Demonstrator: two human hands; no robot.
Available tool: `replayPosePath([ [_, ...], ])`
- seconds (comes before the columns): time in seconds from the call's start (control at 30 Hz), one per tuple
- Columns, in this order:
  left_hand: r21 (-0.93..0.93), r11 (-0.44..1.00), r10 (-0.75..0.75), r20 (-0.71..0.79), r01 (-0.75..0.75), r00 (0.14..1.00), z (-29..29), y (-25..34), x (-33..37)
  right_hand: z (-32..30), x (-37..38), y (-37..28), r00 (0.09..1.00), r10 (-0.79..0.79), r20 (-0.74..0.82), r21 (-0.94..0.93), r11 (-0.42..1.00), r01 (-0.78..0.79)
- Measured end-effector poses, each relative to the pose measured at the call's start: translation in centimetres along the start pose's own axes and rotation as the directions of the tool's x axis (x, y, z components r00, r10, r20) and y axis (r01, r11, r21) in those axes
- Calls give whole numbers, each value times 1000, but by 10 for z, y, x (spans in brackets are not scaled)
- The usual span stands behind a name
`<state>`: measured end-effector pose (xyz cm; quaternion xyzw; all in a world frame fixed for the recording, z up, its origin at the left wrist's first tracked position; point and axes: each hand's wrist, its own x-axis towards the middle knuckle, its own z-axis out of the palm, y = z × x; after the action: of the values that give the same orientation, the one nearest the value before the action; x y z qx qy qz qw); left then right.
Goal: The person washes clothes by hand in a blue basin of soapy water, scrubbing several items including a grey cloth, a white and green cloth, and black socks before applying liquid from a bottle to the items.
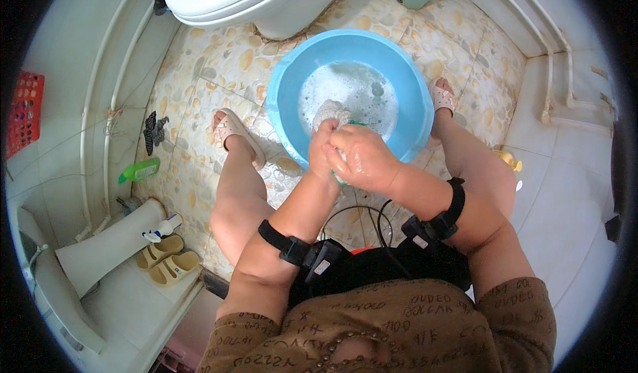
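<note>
Over the near side of a round light-blue basin (284, 132), my two hands are pressed together. Both my left hand (322, 148) and my right hand (367, 159) are closed around a wet, whitish knitted cloth (331, 112) with bits of green at its edge. Its bunched end sticks out past my fingers toward the water; the part inside my grip is hidden, so I cannot tell its full shape. My right hand looks wet and covers part of the left. Foamy, cloudy water (349, 84) lies in the basin below.
My feet in pale sandals flank the basin on the pebble-patterned floor (199, 120). Ahead stands a white toilet (286, 14). Leftward are a green bottle (141, 170), a dark cloth (155, 132), beige slippers (174, 267) and a pedestal washbasin (109, 250). Cables (359, 208) hang between my forearms.
</note>
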<state>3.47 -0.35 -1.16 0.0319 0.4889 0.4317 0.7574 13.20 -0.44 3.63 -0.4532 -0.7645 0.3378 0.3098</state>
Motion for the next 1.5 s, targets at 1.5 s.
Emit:
replayPosePath([
  [1.5, -18, 918, 387, -188, -397, 903, 17, 40, 5, -39, 11, 68, 799, 600, 51, 566, 642, -518],
])
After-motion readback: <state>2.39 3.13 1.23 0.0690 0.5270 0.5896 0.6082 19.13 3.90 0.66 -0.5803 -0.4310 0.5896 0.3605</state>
